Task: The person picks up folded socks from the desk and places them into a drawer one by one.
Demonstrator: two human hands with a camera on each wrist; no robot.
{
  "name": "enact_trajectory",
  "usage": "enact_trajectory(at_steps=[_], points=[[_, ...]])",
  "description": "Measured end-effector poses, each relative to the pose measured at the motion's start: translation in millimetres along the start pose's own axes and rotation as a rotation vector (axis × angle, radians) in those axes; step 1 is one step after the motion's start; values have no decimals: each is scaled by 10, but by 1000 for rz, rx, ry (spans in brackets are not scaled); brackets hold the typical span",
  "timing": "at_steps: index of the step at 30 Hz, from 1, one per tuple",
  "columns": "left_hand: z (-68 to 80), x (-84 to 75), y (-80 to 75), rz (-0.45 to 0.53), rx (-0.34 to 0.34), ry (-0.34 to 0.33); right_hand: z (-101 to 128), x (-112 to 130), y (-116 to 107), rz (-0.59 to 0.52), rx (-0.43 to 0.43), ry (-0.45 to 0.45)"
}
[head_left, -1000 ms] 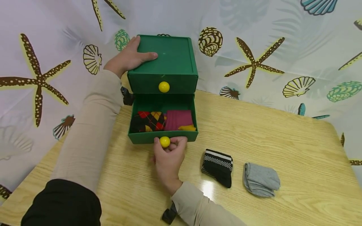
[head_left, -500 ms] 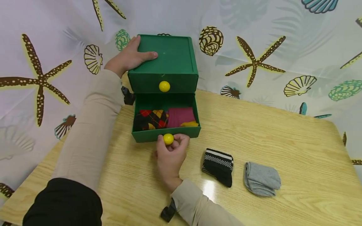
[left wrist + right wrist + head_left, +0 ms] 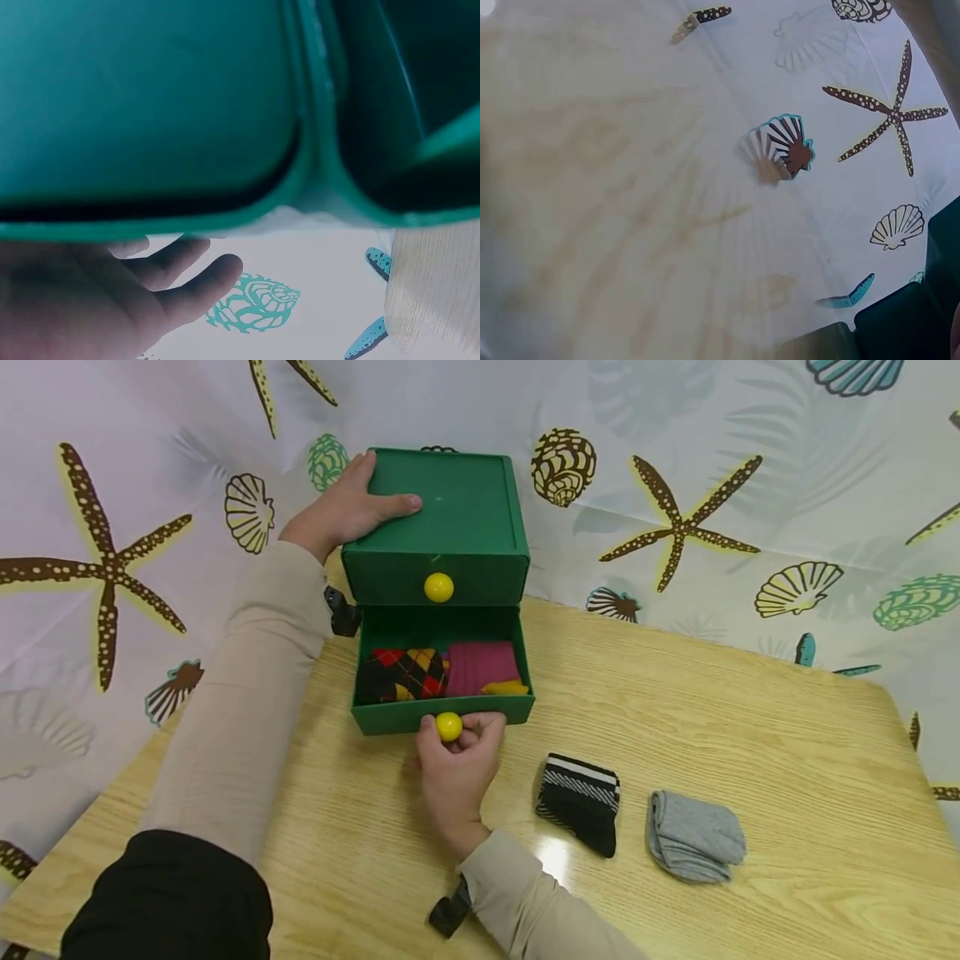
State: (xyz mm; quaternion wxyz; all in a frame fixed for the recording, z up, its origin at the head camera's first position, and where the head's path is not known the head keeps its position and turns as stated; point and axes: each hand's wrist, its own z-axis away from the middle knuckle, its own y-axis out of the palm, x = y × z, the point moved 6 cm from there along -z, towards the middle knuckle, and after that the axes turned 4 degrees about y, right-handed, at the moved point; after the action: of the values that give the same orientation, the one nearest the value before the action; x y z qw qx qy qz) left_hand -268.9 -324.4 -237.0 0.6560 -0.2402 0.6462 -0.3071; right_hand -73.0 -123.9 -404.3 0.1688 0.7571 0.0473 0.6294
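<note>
The head view shows the whole scene. The left wrist view shows only the green underside of the box (image 3: 150, 97) from very close and the fingers of the left hand (image 3: 82, 300) lying relaxed. The right wrist view shows blurred wood and the patterned cloth, not the hand.

The green box (image 3: 438, 518) stands at the back edge of the tabletop (image 3: 750, 735). Its upper drawer is closed, with a yellow knob (image 3: 438, 587). The lower drawer (image 3: 444, 714) is pulled out and holds an argyle sock (image 3: 397, 675) on the left and a dark red sock (image 3: 480, 667) with a yellow part on the right.

The left hand (image 3: 341, 514) rests flat on the box top, fingers straight. The right hand (image 3: 456, 768) pinches the lower yellow knob (image 3: 448, 726) with its fingertips.

On the tabletop to the right lie a black striped sock (image 3: 579, 803) and a grey sock (image 3: 693, 837), close together but apart.
</note>
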Motion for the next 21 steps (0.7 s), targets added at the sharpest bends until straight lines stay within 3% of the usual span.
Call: enact_trajectory(at_steps=[7,16,21], points=[[1,-11,-12,3,-2,4,-31,28,-19,152,-25,-86],[1,-5,-15,1,-6,-6,-66,22,14,174,-33,-143],[3,0,0,15,-5,-7,-112,-8,32,170,-36,-126]])
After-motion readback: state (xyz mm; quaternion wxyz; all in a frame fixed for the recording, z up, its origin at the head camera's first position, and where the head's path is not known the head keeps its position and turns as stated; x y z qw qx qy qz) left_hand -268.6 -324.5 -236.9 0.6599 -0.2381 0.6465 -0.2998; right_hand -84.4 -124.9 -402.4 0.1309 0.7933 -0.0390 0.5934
